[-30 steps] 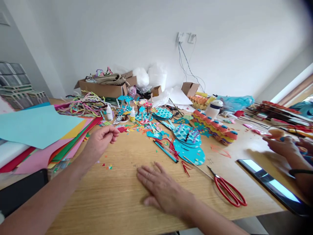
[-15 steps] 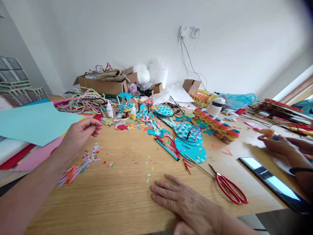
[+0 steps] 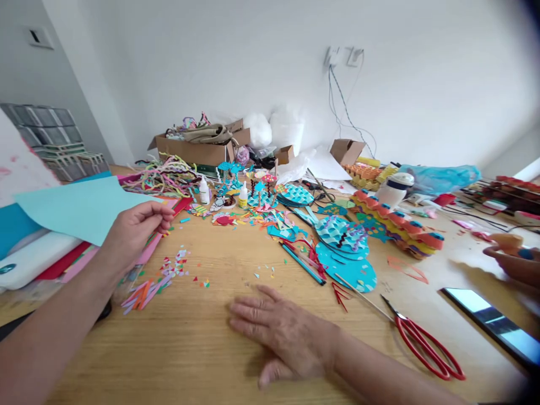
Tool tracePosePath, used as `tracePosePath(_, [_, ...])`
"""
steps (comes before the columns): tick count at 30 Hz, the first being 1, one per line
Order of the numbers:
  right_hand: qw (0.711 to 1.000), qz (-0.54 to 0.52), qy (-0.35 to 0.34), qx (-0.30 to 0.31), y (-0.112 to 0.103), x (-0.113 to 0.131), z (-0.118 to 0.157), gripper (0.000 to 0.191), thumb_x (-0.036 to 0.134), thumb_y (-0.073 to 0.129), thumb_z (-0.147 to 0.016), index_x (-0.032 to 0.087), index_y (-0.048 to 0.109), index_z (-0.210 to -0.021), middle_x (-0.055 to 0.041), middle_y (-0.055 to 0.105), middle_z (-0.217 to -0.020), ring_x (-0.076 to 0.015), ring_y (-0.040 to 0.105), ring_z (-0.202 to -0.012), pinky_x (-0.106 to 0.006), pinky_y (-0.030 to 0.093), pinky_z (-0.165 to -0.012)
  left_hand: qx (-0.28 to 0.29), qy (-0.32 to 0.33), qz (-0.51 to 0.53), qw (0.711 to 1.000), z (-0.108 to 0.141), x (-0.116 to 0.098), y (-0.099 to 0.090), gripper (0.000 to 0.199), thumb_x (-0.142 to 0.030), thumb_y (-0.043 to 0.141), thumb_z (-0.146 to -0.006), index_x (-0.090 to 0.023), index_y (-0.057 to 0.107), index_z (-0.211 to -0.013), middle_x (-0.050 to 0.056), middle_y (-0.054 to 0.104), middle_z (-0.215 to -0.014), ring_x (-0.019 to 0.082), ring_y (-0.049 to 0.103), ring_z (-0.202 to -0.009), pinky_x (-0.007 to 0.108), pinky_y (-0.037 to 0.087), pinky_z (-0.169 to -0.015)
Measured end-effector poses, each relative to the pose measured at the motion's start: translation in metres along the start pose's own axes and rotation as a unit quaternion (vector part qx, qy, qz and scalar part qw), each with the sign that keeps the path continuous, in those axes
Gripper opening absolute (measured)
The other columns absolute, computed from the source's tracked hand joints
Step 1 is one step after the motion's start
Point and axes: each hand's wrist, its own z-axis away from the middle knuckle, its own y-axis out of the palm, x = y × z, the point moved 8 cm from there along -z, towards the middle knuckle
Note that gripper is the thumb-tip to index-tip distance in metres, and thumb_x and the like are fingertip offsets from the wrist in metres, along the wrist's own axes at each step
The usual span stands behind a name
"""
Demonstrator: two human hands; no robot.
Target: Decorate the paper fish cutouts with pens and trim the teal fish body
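My right hand (image 3: 282,332) lies palm down on the wooden table (image 3: 169,360), fingers stretched out and thumb apart. Small paper scraps (image 3: 264,273) lie just beyond its fingertips. My left hand (image 3: 141,225) hovers over the table's left side, fingers curled together; whether anything is between them is hidden. Beside and behind it lies a light blue paper sheet (image 3: 80,205). Below it are colourful paper snippets (image 3: 175,264) and a bunch of purple and orange paper strips (image 3: 145,292).
Red-handled scissors (image 3: 426,343), a wooden stick (image 3: 363,295) and blue pens (image 3: 301,263) lie to the right, near blue paper crafts (image 3: 343,264). A phone (image 3: 493,323) rests farther right, beside another person's hand (image 3: 512,264). Glue bottles (image 3: 204,191) and a cardboard box (image 3: 194,151) stand behind.
My right hand has slid left across the table, and its thumb now shows. My left hand stays curled. The view has turned slightly left, shifting the scene rightward.
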Motion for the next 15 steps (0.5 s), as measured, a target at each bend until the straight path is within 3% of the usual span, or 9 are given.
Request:
tracePosePath(2, [0.999, -0.017, -0.033, 0.006, 0.001, 0.013, 0.004, 0.067, 0.053, 0.036, -0.088, 0.019, 0.019, -0.144, -0.0102, 0.028, -0.146, -0.0208, 0.021, -0.136, -0.045, 0.001, -0.111, -0.006, -0.004, 0.006, 1.000, 0.000, 0.002, -0.005, 0.011, -0.010, 0.049, -0.071, -0.014, 0.058, -0.076, -0.004, 0.056, -0.067, 0.008, 0.051, -0.062, 0.022, 0.042, -0.064])
tracePosePath(5, [0.999, -0.018, -0.041, 0.006, 0.005, 0.008, 0.010, 0.067, 0.052, 0.038, -0.088, 0.021, 0.019, -0.144, -0.0094, 0.029, -0.146, -0.0208, 0.022, -0.136, -0.046, 0.003, -0.111, -0.001, 0.001, 0.006, 1.000, 0.001, 0.001, -0.003, 0.012, -0.010, 0.050, -0.071, -0.014, 0.059, -0.076, -0.004, 0.057, -0.066, 0.009, 0.051, -0.062, 0.022, 0.042, -0.064])
tracePosePath(8, [1.000, 0.000, -0.010, 0.012, 0.010, -0.022, 0.014, 0.067, 0.053, 0.037, -0.088, 0.020, 0.018, -0.144, -0.0100, 0.027, -0.147, -0.0209, 0.021, -0.136, -0.047, 0.005, -0.111, 0.014, 0.010, -0.001, 1.000, 0.004, -0.002, 0.006, 0.011, -0.012, 0.050, -0.071, -0.014, 0.059, -0.077, -0.003, 0.058, -0.069, 0.009, 0.052, -0.063, 0.023, 0.042, -0.063])
tracePosePath(12, [0.993, 0.061, 0.096, -0.032, -0.001, -0.062, 0.025, 0.069, 0.054, 0.031, -0.089, 0.016, 0.013, -0.145, -0.0127, 0.019, -0.149, -0.0237, 0.014, -0.138, -0.051, 0.004, -0.110, 0.014, 0.005, -0.004, 1.000, 0.005, -0.001, 0.013, 0.011, -0.018, 0.052, -0.067, -0.015, 0.060, -0.074, -0.003, 0.057, -0.066, 0.010, 0.052, -0.061, 0.023, 0.042, -0.061])
tracePosePath(15, [0.995, 0.051, 0.082, -0.038, -0.005, -0.042, 0.039, 0.074, 0.058, 0.032, -0.087, 0.018, 0.010, -0.145, -0.0110, 0.014, -0.150, -0.0246, 0.012, -0.138, -0.050, 0.001, -0.110, 0.008, 0.019, -0.007, 1.000, 0.001, 0.004, 0.007, 0.014, -0.025, 0.055, -0.062, -0.017, 0.061, -0.072, -0.002, 0.059, -0.065, 0.012, 0.053, -0.061, 0.024, 0.043, -0.059])
